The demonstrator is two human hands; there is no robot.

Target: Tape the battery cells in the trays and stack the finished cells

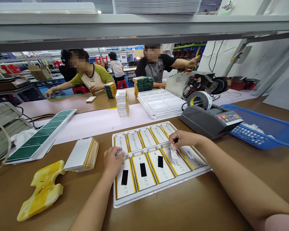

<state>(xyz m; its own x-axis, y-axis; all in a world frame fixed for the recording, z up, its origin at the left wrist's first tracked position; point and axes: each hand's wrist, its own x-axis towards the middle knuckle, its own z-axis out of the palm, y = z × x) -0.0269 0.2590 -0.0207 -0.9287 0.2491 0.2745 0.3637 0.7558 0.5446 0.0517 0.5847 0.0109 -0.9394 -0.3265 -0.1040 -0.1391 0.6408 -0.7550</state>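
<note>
A white tray (144, 194) holds two rows of flat white battery packs (162, 170) with yellow edges. In the near row, three packs carry a black tape strip (143, 169). The pack at the near right has a pale printed strip (190, 154) on it. My right hand (183, 138) is closed in a pinch on a small white strip of backing paper (174, 154), over the fourth near pack. My left hand (113, 161) lies over the tray's left side, fingers stretched out, touching the packs there and holding nothing.
A tape dispenser (207, 122) and blue basket (262, 141) with white scraps stand right. Left are stacked packs (79, 154), a yellow fixture (42, 189) and green boards (42, 134). Stacked trays (159, 101) stand behind. A shelf (144, 29) crosses above; two co-workers sit opposite.
</note>
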